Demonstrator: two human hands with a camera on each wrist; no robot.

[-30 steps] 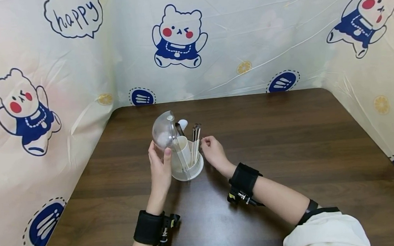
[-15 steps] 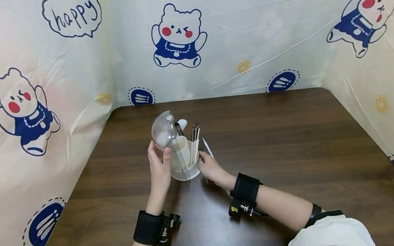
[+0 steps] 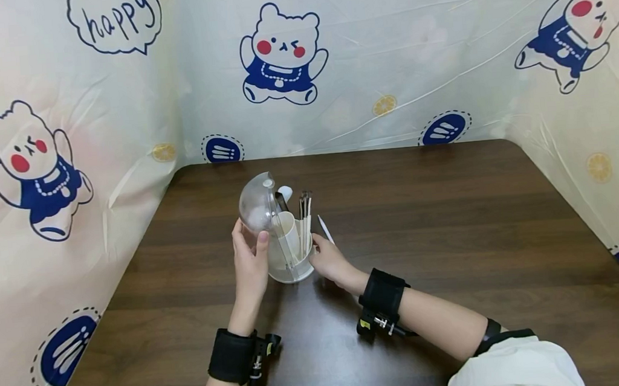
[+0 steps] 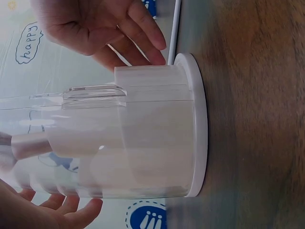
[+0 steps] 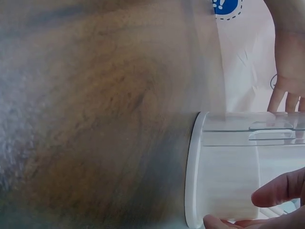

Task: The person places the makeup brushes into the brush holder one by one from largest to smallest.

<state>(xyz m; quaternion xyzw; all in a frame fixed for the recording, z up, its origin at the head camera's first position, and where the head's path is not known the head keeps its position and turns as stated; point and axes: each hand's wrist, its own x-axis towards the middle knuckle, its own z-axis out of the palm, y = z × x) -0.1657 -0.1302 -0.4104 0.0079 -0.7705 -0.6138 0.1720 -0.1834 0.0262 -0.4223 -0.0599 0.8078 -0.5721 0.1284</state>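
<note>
A clear round brush holder (image 3: pixel 274 268) with a white base stands upright on the table, its domed lid (image 3: pixel 256 206) swung to the left. Inside are a white cup (image 3: pixel 289 231), several thin brushes (image 3: pixel 304 217) and a dark handle (image 3: pixel 281 201). My left hand (image 3: pixel 250 261) holds the holder from the left, thumb in front and fingers curved behind. At its lower right side my right hand (image 3: pixel 330 259) holds the wall, its thumb (image 5: pixel 279 191) overlapping the clear side in the right wrist view. Some of its fingers are hidden behind the holder.
A slim white stick (image 3: pixel 326 229) lies on the brown wooden table (image 3: pixel 454 224) just behind my right hand. A printed curtain (image 3: pixel 359 62) with cartoon bears hangs along the back and sides.
My right hand has moved down and slightly left from beside the brushes to the holder's lower wall. The white stick behind it came into view. My left hand stays in place.
</note>
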